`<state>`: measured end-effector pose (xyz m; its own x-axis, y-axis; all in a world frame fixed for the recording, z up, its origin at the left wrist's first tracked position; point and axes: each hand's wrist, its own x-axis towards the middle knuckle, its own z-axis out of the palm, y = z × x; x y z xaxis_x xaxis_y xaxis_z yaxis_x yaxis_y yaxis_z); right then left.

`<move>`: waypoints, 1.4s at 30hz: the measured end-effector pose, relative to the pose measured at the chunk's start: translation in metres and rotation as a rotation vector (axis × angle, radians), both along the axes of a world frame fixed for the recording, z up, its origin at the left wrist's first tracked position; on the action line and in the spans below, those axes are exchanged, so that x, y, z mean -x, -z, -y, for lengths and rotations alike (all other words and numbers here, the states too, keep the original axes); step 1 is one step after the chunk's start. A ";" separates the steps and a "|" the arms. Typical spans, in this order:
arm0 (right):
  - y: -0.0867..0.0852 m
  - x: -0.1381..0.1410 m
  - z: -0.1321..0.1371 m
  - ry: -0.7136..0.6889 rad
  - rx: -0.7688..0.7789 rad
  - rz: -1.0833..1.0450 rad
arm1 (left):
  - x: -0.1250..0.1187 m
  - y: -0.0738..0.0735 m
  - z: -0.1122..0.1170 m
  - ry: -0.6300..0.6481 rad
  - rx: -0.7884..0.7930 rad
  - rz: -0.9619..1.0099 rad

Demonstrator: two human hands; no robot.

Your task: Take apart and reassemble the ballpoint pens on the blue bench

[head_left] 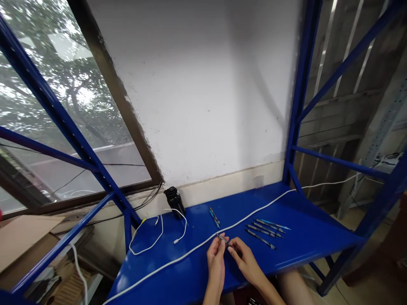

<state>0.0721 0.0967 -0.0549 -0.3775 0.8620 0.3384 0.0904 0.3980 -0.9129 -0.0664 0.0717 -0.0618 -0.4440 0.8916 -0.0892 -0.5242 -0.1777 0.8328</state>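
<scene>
Near the front of the blue shelf, my left hand is closed around a dark pen that slants between my hands. My right hand has its fingertips pinched at the pen's lower right end. Whether that end is a separate part is too small to tell. Just beyond my left hand lie what look like two pens, side by side, with some blue on them. On the right, several pens rest in a loose row, mostly dark, the farthest one light blue.
A long white cable crosses the blue shelf just past my hands. A black bottle stands at the back left, beside a thin white charging cable. Blue metal posts frame both sides, with a white wall behind.
</scene>
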 end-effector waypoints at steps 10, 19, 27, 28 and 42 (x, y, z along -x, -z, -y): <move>0.022 0.004 -0.008 0.008 -0.068 -0.036 | 0.000 0.005 -0.001 -0.027 -0.002 -0.021; 0.008 0.003 -0.002 0.066 -0.097 -0.012 | 0.001 -0.007 0.001 -0.107 -0.056 0.185; 0.002 0.005 0.003 0.089 -0.091 0.086 | 0.004 -0.004 0.000 -0.146 -0.038 0.270; 0.003 0.005 0.003 0.104 -0.090 0.090 | 0.005 -0.004 0.001 -0.149 -0.044 0.263; 0.007 0.004 0.003 0.218 -0.099 0.156 | 0.012 -0.003 0.000 -0.197 -0.066 0.240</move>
<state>0.0682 0.0937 -0.0616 -0.2407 0.8943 0.3772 0.3203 0.4401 -0.8389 -0.0786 0.0717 -0.0591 -0.5821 0.7978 -0.1570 -0.6545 -0.3452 0.6727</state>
